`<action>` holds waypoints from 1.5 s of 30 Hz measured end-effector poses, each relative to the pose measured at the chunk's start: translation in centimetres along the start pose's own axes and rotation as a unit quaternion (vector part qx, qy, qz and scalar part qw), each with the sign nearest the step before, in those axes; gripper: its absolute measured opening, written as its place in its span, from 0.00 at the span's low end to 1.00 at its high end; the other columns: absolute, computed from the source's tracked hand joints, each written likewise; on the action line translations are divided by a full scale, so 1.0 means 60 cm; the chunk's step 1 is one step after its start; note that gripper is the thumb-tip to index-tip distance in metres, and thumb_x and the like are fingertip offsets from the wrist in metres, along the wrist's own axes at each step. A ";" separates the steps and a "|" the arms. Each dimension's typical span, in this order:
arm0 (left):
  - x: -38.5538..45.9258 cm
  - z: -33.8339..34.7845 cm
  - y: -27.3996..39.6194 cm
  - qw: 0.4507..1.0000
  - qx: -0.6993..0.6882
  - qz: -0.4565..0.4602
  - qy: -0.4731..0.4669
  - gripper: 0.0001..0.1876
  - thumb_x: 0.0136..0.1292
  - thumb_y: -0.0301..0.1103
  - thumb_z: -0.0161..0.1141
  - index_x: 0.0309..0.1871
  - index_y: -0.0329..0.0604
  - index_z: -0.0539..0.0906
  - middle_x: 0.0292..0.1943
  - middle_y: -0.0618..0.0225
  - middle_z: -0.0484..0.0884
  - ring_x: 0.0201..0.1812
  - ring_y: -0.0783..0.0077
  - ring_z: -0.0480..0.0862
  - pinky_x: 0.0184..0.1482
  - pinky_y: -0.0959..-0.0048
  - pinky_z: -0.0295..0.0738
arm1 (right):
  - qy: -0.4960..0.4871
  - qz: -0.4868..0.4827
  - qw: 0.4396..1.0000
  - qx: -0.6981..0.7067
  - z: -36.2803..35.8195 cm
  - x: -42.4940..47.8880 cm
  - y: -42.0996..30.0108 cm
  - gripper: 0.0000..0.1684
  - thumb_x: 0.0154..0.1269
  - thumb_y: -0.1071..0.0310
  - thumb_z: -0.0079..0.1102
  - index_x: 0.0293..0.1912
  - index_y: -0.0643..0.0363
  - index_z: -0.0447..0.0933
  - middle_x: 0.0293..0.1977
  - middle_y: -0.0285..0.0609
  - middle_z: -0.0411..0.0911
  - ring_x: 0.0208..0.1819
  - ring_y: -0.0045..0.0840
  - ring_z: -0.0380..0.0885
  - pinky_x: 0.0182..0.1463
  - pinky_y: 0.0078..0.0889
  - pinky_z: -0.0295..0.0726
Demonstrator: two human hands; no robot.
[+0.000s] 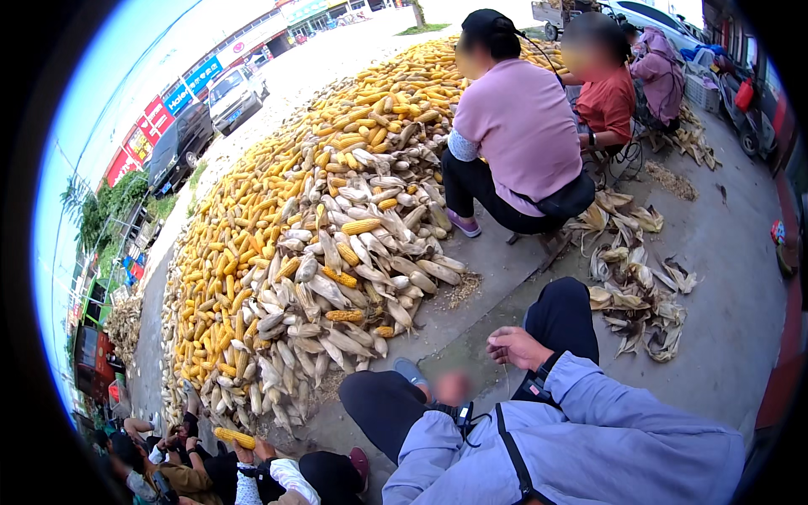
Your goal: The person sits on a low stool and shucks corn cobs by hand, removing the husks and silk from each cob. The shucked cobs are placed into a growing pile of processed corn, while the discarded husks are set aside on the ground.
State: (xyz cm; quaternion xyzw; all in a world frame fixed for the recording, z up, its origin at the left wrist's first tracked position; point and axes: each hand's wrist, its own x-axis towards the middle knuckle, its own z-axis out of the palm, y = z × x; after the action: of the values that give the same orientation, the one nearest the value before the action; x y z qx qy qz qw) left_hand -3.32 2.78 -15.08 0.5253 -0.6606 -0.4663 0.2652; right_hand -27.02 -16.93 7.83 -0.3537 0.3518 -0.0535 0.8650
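My right hand (516, 348) hovers above my right thigh. Its fingers are loosely bent and apart, and I see nothing in them. My left hand (451, 387) is over the gap between my knees, too blurred to show its fingers or anything in them. Both wrists carry dark bands. Before me rises a large heap of corn cobs; the near slope is mostly ears in pale dry husks (341, 341). A few bare yellow cobs, such as one cob (344, 315), lie on top of them. Neither hand touches the heap.
Beside the heap, on my right, a person in a pink shirt (524, 126) sits on a low stool, with others beyond. Loose husks (637, 297) litter the concrete behind that stool. At lower left, another person's hands hold a yellow cob (234, 437). Vehicles stand past the heap.
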 end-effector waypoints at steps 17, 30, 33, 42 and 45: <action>0.041 0.060 0.042 0.831 -0.423 -0.274 0.235 0.13 0.69 0.36 0.63 0.50 0.40 0.79 0.39 0.60 0.84 0.37 0.61 0.86 0.38 0.61 0.83 | -0.009 -0.024 0.999 0.021 -0.013 -0.009 -0.003 0.09 0.74 0.64 0.64 0.49 0.56 0.77 0.40 0.42 0.84 0.38 0.28 0.83 0.42 0.34 0.82; 0.039 0.068 0.093 0.715 -0.533 -0.329 0.312 0.16 0.74 0.36 0.60 0.58 0.38 0.74 0.41 0.60 0.81 0.37 0.64 0.85 0.35 0.66 0.83 | -0.022 -0.035 0.998 0.052 -0.011 -0.016 -0.007 0.08 0.75 0.66 0.63 0.48 0.57 0.78 0.39 0.43 0.84 0.36 0.28 0.83 0.41 0.33 0.83; 0.012 0.048 0.121 0.663 -0.560 -0.360 0.343 0.14 0.74 0.36 0.60 0.55 0.39 0.74 0.37 0.63 0.79 0.32 0.67 0.84 0.29 0.70 0.79 | -0.047 -0.038 0.995 0.077 0.019 -0.016 -0.006 0.07 0.74 0.66 0.63 0.48 0.56 0.78 0.39 0.43 0.84 0.36 0.27 0.83 0.40 0.33 0.83; 0.117 0.057 0.266 0.665 -0.484 -0.392 0.412 0.09 0.73 0.33 0.60 0.47 0.40 0.74 0.29 0.69 0.76 0.25 0.72 0.80 0.22 0.74 0.71 | -0.004 -0.042 0.996 0.077 -0.035 -0.023 -0.013 0.07 0.75 0.67 0.62 0.48 0.56 0.77 0.38 0.42 0.83 0.35 0.26 0.82 0.38 0.32 0.82; 0.124 0.060 0.260 0.668 -0.489 -0.387 0.406 0.08 0.73 0.33 0.59 0.46 0.40 0.74 0.28 0.69 0.75 0.25 0.72 0.79 0.21 0.75 0.70 | -0.003 -0.042 0.995 0.088 -0.041 -0.020 -0.013 0.07 0.75 0.67 0.62 0.48 0.56 0.77 0.38 0.42 0.83 0.35 0.27 0.82 0.38 0.32 0.82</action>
State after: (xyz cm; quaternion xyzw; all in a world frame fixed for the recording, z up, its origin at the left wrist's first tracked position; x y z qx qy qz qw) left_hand -15.62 -2.82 -3.69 0.6664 0.0982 -0.5234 0.5217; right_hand -29.40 -18.50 7.82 -0.2912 0.3283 -0.1193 0.8906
